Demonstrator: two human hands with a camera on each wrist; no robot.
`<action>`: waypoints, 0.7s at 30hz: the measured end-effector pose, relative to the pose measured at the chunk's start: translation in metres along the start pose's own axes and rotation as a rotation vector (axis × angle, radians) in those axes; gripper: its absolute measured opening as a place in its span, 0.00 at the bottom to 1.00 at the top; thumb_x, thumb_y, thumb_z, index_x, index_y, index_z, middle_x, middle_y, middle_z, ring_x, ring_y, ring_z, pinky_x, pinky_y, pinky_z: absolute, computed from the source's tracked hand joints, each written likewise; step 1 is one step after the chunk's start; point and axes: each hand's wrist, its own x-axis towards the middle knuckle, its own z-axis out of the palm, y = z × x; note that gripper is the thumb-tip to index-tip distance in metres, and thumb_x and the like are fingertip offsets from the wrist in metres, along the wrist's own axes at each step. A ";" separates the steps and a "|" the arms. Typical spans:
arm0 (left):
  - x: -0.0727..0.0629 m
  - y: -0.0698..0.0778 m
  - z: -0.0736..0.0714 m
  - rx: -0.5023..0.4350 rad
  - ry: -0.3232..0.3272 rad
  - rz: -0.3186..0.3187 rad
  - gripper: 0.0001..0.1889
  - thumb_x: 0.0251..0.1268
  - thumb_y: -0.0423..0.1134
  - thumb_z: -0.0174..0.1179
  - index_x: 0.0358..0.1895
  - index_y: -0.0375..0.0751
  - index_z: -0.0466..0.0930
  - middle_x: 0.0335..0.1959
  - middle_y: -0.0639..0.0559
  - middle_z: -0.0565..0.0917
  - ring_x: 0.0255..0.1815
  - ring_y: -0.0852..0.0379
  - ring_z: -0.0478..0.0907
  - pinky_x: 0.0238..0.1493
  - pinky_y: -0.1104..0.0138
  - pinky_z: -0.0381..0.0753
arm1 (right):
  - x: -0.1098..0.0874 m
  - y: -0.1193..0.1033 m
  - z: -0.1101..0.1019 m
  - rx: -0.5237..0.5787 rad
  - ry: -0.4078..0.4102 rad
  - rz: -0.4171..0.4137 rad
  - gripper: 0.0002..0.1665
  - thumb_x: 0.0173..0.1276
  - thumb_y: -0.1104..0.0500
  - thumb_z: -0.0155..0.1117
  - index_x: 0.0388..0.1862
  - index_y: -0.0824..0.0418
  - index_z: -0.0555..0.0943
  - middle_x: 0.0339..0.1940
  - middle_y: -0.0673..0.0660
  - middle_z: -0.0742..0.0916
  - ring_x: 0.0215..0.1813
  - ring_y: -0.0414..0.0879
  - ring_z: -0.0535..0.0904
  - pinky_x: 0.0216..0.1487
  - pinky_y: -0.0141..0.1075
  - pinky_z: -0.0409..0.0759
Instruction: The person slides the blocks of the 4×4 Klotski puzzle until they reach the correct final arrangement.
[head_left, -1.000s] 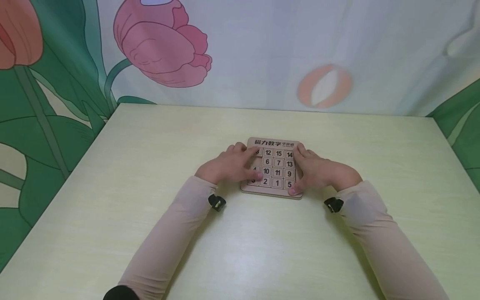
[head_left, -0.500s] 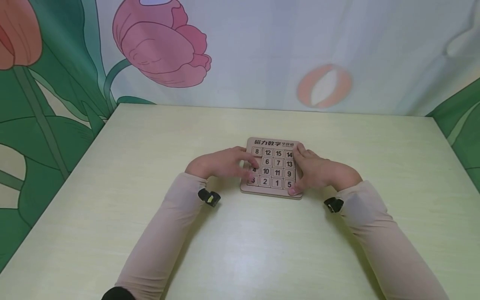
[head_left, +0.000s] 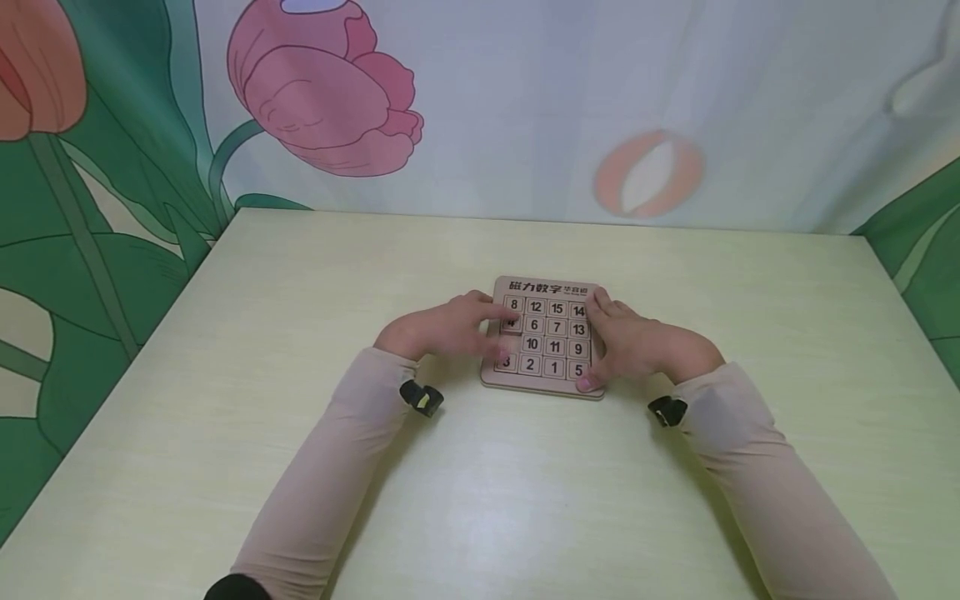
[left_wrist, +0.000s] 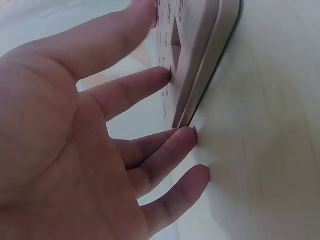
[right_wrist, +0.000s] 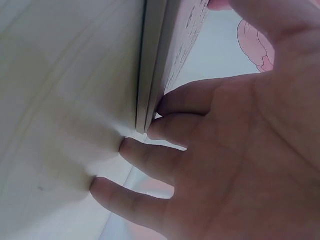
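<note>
A wooden number sliding puzzle (head_left: 547,386) lies flat on the table, its numbered tiles in rows below a printed heading. My left hand (head_left: 450,327) reaches over its left side. The index fingertip touches the tile marked 4, partly covered, in the second row under the 8; the thumb hovers at or touches the tile marked 3. An open slot (head_left: 510,342) shows below the 4. In the left wrist view the other fingers (left_wrist: 180,145) extend past the board's edge to the tabletop. My right hand (head_left: 637,340) rests along the right edge, fingers fairly straight, thumb on the near right corner.
The pale table (head_left: 480,500) carries the puzzle near its middle. Behind it hangs a flower-printed cloth (head_left: 510,108) that meets the far table edge. Each wrist wears a black camera strap (head_left: 422,398).
The tile marked 4 has slid away from me, from the third row to the second, and the slot is now below it. My left hand first drew back, then moved along slightly. My right hand stays put.
</note>
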 end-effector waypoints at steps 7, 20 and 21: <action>0.001 0.006 0.006 0.083 0.048 -0.059 0.34 0.64 0.50 0.71 0.71 0.57 0.68 0.67 0.42 0.65 0.63 0.48 0.63 0.64 0.50 0.69 | 0.000 0.001 0.000 -0.004 -0.007 -0.001 0.77 0.57 0.38 0.76 0.80 0.73 0.34 0.81 0.70 0.36 0.80 0.67 0.34 0.76 0.60 0.40; 0.006 0.008 0.011 0.122 0.166 -0.056 0.30 0.72 0.48 0.63 0.72 0.48 0.65 0.56 0.44 0.71 0.54 0.49 0.68 0.58 0.56 0.73 | -0.002 -0.003 -0.001 0.015 -0.010 -0.005 0.76 0.58 0.39 0.76 0.80 0.74 0.34 0.81 0.70 0.36 0.80 0.69 0.34 0.76 0.60 0.39; 0.007 0.009 0.012 0.134 0.178 -0.058 0.31 0.72 0.48 0.63 0.73 0.47 0.64 0.55 0.44 0.72 0.53 0.49 0.69 0.57 0.56 0.74 | -0.002 -0.003 -0.001 0.015 -0.011 -0.004 0.76 0.58 0.39 0.76 0.80 0.74 0.34 0.81 0.70 0.36 0.80 0.69 0.34 0.76 0.61 0.39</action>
